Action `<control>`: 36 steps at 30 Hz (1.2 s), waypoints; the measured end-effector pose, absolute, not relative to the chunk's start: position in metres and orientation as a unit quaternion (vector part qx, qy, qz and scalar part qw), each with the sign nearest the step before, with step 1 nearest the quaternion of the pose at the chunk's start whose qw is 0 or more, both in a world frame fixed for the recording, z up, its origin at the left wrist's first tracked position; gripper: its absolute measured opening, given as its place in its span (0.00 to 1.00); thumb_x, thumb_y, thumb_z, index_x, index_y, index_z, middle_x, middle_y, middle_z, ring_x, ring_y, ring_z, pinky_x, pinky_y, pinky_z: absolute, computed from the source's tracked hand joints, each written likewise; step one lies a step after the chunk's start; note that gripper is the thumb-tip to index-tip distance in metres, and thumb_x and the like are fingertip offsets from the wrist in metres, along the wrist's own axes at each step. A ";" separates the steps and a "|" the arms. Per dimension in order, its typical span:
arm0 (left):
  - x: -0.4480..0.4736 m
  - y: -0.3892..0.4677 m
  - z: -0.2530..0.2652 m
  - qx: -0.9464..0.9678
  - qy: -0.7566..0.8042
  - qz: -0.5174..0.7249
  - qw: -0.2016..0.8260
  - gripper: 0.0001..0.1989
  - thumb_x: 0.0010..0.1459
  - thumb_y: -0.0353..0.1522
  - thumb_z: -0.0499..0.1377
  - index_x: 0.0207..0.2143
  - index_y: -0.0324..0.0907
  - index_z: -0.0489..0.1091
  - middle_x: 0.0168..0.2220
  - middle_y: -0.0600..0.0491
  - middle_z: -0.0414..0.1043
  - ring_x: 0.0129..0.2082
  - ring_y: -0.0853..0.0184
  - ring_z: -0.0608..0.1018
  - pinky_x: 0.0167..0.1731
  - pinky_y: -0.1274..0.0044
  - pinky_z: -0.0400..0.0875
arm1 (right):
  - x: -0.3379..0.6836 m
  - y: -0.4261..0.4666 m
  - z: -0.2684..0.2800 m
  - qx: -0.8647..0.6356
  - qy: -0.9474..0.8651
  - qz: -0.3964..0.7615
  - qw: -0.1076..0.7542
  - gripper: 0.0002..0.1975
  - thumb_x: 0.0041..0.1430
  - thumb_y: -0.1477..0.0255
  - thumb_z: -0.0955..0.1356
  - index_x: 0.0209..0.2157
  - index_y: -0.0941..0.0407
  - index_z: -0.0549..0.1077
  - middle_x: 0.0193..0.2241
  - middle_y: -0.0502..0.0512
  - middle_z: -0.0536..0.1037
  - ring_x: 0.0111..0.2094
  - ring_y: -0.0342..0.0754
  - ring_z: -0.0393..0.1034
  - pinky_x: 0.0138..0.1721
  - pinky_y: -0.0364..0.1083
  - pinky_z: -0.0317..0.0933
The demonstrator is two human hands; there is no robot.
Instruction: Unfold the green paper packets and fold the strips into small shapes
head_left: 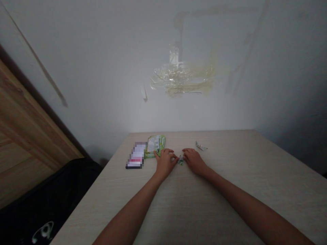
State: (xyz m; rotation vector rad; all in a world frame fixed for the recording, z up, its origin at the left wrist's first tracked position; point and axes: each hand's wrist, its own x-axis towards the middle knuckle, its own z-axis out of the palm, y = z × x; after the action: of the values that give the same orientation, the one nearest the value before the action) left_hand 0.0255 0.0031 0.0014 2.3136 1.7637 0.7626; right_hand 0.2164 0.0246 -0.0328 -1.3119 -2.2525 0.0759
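A small, crumpled green-and-white wrapper (181,161) lies low over the table between my two hands. My left hand (165,162) has its thumb and fingertips at the wrapper's left edge, closed on it, while one outer finger sticks out toward the packets. From the other side my right hand (194,161) is closed with bent fingers at the wrapper's right edge. Parts of the wrapper are hidden by the fingertips. Just left of my left hand is a stack of flat green-and-white packets (154,144). Beyond my right hand rests a narrow, folded silvery strip (201,146).
A phone (135,167) with a blurred-out screen lies left of the packets. The pale wooden table (230,149) meets a wall (107,75) bearing tape remnants (184,78). To the left are a black bag (56,194) and a wooden panel (30,129).
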 end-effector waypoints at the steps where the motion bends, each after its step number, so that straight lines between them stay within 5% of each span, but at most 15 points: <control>1: 0.026 0.003 0.002 0.766 0.587 0.253 0.066 0.07 0.57 0.41 0.62 0.33 0.51 0.78 0.51 0.53 0.72 0.56 0.56 0.66 0.60 0.43 0.31 | 0.216 0.024 -0.033 -0.486 -0.832 0.028 0.265 0.08 0.65 0.75 0.62 0.41 0.57 0.72 0.51 0.62 0.73 0.54 0.53 0.64 0.55 0.53 0.57; 21: 0.033 0.009 -0.009 0.753 0.600 0.266 0.055 0.08 0.56 0.40 0.62 0.30 0.47 0.77 0.56 0.50 0.66 0.60 0.52 0.63 0.58 0.40 0.33 | 0.211 0.020 -0.028 -0.499 -0.825 0.019 0.264 0.10 0.66 0.71 0.63 0.40 0.60 0.74 0.50 0.65 0.73 0.53 0.54 0.64 0.56 0.53 0.57; 36: 0.032 0.007 -0.009 0.746 0.613 0.258 0.040 0.07 0.56 0.41 0.62 0.37 0.56 0.77 0.57 0.52 0.65 0.60 0.53 0.62 0.57 0.39 0.36 | 0.208 0.019 -0.022 -0.536 -0.800 0.066 0.262 0.09 0.64 0.69 0.65 0.33 0.59 0.74 0.51 0.63 0.72 0.55 0.52 0.63 0.57 0.50 0.54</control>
State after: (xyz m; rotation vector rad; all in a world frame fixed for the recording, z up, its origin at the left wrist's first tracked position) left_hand 0.0324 0.0068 -0.0086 2.2848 1.8776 0.7899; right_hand 0.2082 0.0194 -0.0222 -1.4502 -2.1644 0.1774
